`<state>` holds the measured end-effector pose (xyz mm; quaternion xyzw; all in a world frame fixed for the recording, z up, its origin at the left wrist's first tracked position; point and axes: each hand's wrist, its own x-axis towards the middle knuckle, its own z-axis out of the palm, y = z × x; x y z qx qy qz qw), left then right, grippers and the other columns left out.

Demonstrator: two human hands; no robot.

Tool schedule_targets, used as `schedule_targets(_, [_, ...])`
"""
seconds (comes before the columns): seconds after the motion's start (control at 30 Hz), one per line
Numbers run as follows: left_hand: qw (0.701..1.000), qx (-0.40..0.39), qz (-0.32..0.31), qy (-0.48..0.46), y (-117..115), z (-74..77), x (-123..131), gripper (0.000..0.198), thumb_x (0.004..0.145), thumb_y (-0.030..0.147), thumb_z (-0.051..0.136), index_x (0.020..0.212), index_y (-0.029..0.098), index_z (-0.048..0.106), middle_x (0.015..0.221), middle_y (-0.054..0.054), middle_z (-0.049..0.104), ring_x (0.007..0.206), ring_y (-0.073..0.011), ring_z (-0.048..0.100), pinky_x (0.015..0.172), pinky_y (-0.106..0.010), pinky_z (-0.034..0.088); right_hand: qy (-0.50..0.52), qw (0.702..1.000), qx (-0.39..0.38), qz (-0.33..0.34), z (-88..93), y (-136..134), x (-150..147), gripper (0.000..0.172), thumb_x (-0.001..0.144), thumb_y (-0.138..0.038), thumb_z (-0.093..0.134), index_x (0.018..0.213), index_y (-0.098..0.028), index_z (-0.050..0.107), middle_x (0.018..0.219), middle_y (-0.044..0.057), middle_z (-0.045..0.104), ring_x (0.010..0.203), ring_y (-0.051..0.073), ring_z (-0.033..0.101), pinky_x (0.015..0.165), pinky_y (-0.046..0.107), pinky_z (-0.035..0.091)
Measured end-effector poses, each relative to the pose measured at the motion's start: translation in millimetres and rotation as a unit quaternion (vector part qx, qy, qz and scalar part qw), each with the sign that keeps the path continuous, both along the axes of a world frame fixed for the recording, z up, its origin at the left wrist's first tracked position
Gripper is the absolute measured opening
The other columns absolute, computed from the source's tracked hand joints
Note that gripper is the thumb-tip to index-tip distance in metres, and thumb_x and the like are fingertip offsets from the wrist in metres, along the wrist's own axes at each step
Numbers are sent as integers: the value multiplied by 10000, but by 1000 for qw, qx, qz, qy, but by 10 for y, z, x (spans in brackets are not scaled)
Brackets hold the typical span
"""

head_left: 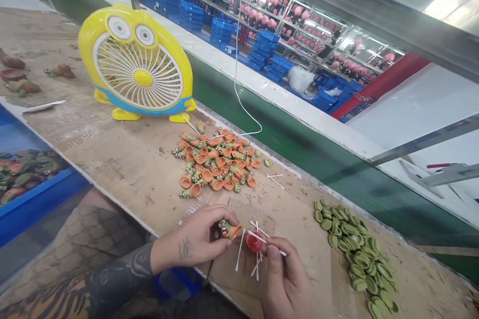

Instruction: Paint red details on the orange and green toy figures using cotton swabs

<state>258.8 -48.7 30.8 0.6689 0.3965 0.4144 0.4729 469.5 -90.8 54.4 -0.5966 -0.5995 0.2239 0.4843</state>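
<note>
My left hand (200, 236) is closed around a small painted figurine (227, 229), green with an orange cup-like end that points right. Between thumb and fingers, my right hand (284, 276) pinches a cotton swab (267, 241). The swab's shaft crosses above a small red pot (254, 242), and its far tip is close to the figurine's orange end; whether they touch I cannot tell. Several other cotton swabs (240, 251) lie around the pot on the cardboard. Behind my left hand is a heap of similar orange and green figurines (219, 159).
Green oval pieces (361, 259) are piled at the right. A yellow fan (138, 67) stands at the back left, its white cable (239, 89) rising overhead. A blue bin (45, 189) of parts sits at the left edge. The green conveyor belt (292, 154) runs behind the cardboard-covered table (123, 159).
</note>
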Motion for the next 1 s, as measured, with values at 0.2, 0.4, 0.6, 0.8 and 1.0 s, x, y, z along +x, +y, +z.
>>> schedule_targets(0.2, [987, -122, 6, -100, 60, -39, -6, 272, 782, 281, 723, 1023, 195, 632, 1082, -88, 685, 999, -248, 651, 702, -291, 518, -128, 989, -62, 29, -59, 75, 294, 327, 1015, -473, 526, 905, -228, 712, 820, 36, 745, 718, 200, 684, 662, 262, 490])
schedule_targets(0.4, [978, -164, -6, -128, 84, -109, -23, 398, 817, 479, 768, 1058, 193, 631, 913, -26, 619, 797, -179, 558, 631, -267, 421, -108, 990, -84, 42, -71, 49, 220, 350, 1010, -500, 519, 890, -238, 717, 832, 39, 739, 750, 213, 668, 711, 283, 481])
schedule_targets(0.6, [968, -184, -50, -161, 72, -48, -50, 435, 829, 535, 763, 1043, 185, 619, 820, 22, 535, 705, -139, 439, 618, -257, 345, 21, 998, -52, -41, 49, 22, 104, 352, 973, -538, 598, 849, -221, 689, 727, 10, 677, 674, 179, 627, 650, 251, 485])
schedule_targets(0.8, [978, -156, -60, -125, 55, -31, -69, 351, 855, 465, 752, 1038, 186, 642, 861, 0, 583, 747, -158, 475, 652, -268, 363, 96, 991, -52, 81, 56, 106, -70, 267, 1012, -430, 587, 915, -215, 712, 767, 25, 700, 708, 169, 665, 658, 235, 531])
schedule_targets(1.0, [983, -135, -71, -101, 48, -20, -83, 311, 866, 432, 721, 1025, 178, 636, 857, -2, 595, 780, -174, 512, 702, -284, 401, 55, 989, -98, 98, 11, 158, -113, 328, 1023, -475, 548, 891, -209, 688, 762, 23, 681, 697, 168, 635, 632, 229, 514])
